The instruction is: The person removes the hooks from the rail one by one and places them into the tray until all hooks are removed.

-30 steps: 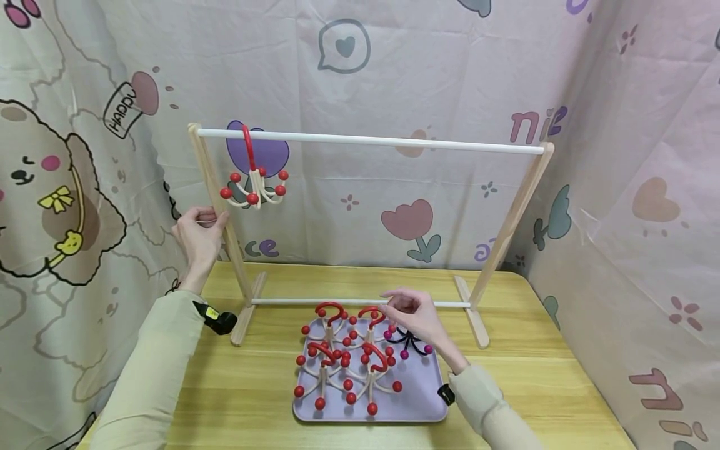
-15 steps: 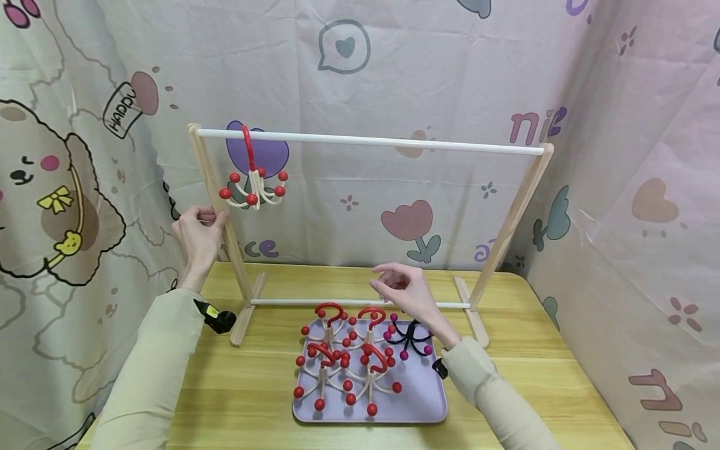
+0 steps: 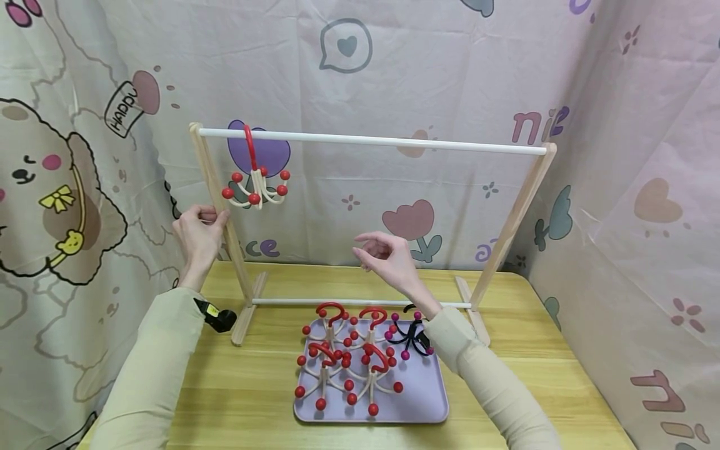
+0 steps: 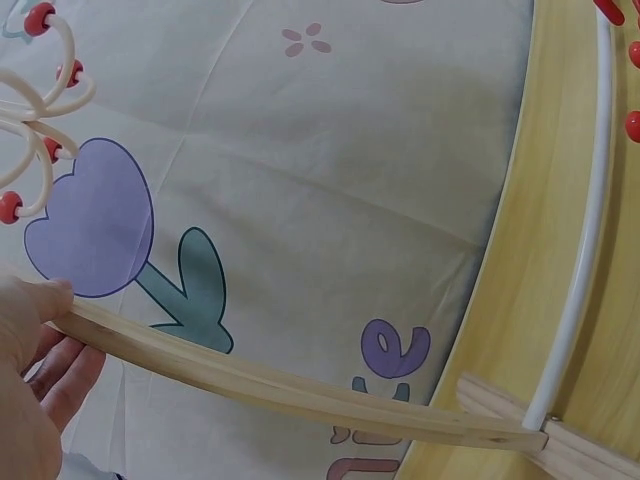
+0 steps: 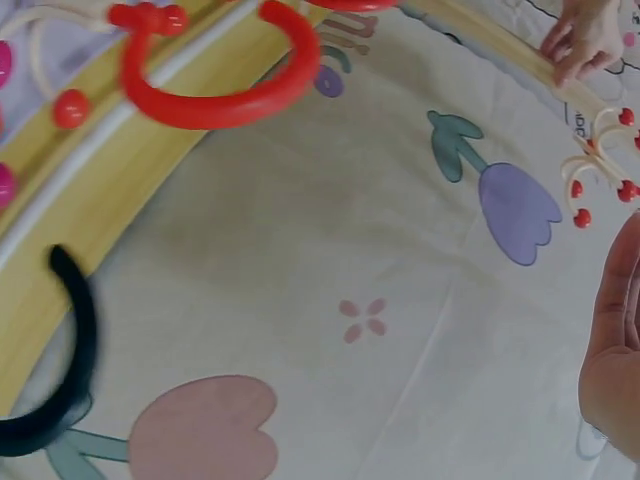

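Note:
My left hand [image 3: 199,240] grips the left wooden post [image 3: 232,247] of a stand between thumb and fingers. The left wrist view also shows the fingers under that post [image 4: 250,385]. From the left end of the stand's white top bar [image 3: 360,140] hangs a cream, many-armed hook [image 3: 257,181] with red balls and a red crook. My right hand [image 3: 388,259] is in the air above the lower bar, fingers loosely curved, nothing visible in it. Below it, a lilac tray [image 3: 419,394] bears several similar red-ball hooks [image 3: 372,369] and a black one [image 3: 412,337] with magenta balls, partly behind the right sleeve.
The stand's lower white bar [image 3: 315,302] runs just behind the tray. Its right post [image 3: 512,225] and foot [image 3: 474,315] stand on the wooden table [image 3: 534,375]. A patterned curtain [image 3: 349,94] hangs close behind and at both sides.
My right hand has risen from over the black hook at the tray's back and moved left, uncovering more of that hook. The left hand stays on the post.

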